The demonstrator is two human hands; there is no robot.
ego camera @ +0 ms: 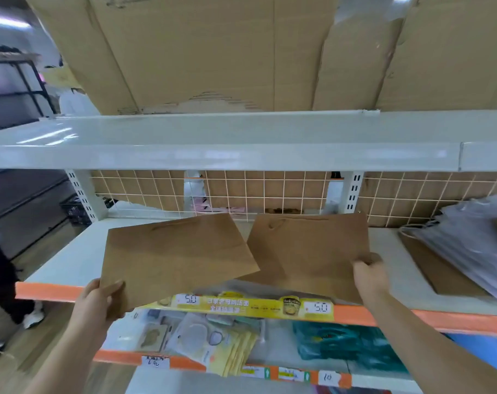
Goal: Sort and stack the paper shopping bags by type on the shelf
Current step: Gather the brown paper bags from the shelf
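over the shelf, hands apparently grip brown bags.

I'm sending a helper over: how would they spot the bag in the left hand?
Find the orange-edged shelf. Two flat brown bags sit above it; the left bag overlaps the right bag, its near corner pinched by the left hand.
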